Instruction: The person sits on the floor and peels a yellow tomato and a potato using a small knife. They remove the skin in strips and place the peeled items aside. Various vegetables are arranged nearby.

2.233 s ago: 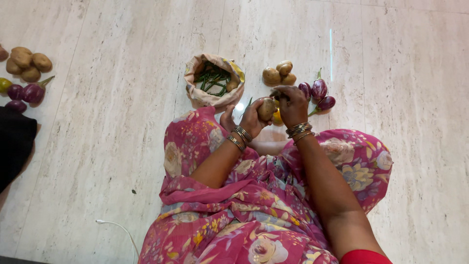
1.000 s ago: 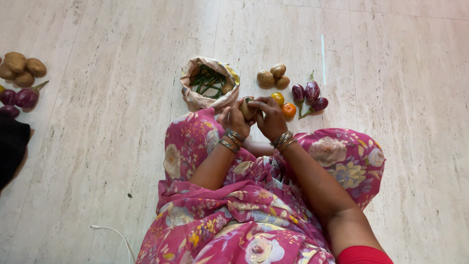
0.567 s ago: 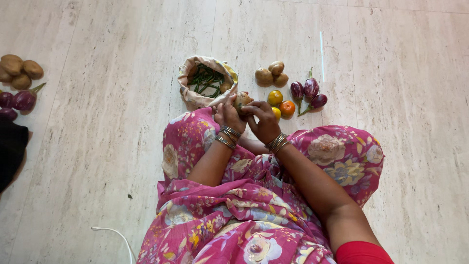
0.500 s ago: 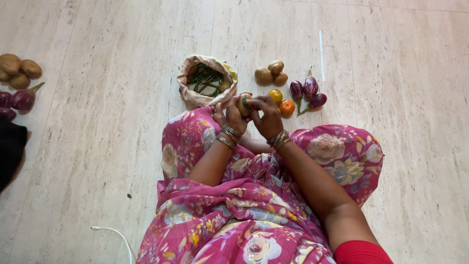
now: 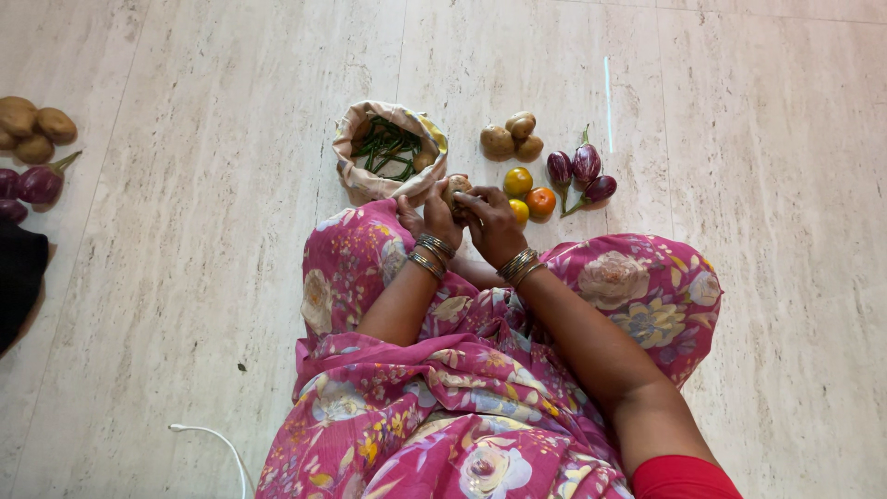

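Both of your hands close around 1 small brown potato (image 5: 455, 188), held just above your knees: your left hand (image 5: 434, 214) cups it from the left and below, and your right hand (image 5: 490, 222) wraps it from the right with the fingers laid across its top. Stacked metal bangles sit on both wrists.

Just beyond your left hand, on the pale stone floor (image 5: 185, 231), stands a rolled-down cloth bag (image 5: 370, 180) holding long green beans (image 5: 388, 148). To the right of the potato, touching distance from your right hand, lie 3 small round yellow and orange tomatoes (image 5: 528, 194). Farther out rest 3 more brown potatoes (image 5: 513, 140), and right of those, 3 small purple aubergines (image 5: 580, 171) with green stems.

At the far left edge sit another pile of brown potatoes (image 5: 35, 125) and more purple aubergines (image 5: 32, 183), well apart from you. A white cable (image 5: 217, 444) curls on the floor near your left side, beside the pink floral cloth (image 5: 480, 370) over your lap.
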